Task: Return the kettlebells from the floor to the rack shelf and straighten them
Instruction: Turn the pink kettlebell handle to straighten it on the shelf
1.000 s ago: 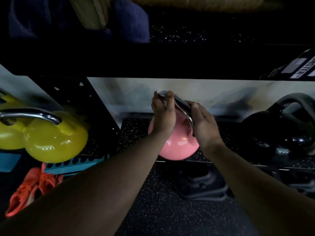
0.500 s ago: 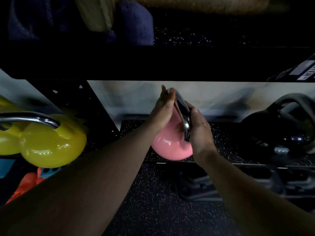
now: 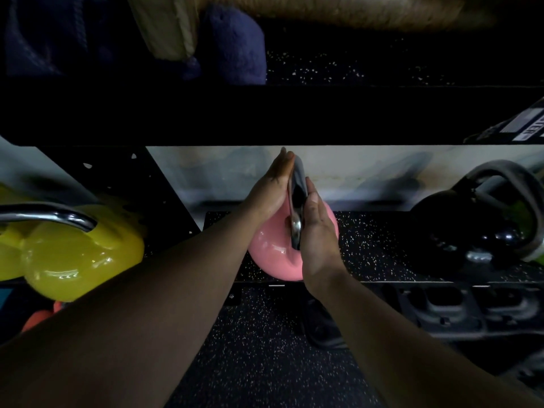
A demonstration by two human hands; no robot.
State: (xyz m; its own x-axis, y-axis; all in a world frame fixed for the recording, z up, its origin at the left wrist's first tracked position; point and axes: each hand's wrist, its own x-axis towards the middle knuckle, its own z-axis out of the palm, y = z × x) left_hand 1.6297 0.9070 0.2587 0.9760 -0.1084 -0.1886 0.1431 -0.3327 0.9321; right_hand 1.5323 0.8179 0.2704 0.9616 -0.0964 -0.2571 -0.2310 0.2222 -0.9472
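- Head camera is looking down along both my forearms at the pink kettlebell (image 3: 272,251); it is sitting on the speckled rack shelf (image 3: 379,245), close to the front edge, straight ahead of me and between my two hands.
- I am pressing my left hand (image 3: 269,187) flat against the left face of the steel handle (image 3: 295,207), fingers straight and together, not curled round it; my right hand (image 3: 316,228) is lying flat on the other face in the same way; so neither is gripping, both are sandwiching the handle.
- The handle's long axis is running away from me, front to back, so I am seeing it nearly edge-on; both hands are about equally near, the left reaching a little higher up the loop.
- I am judging this as the straightening step; any further turn would be coming from pushing one palm and easing the other.
- The shelf mat is looking rubbery and grippy; the bell may be resisting a twist.
- Room is fair: the black kettlebell (image 3: 471,228) is standing well apart to the right, the yellow kettlebell (image 3: 73,254) well apart to the left past a rack upright; the upper shelf is hanging low over the handle.
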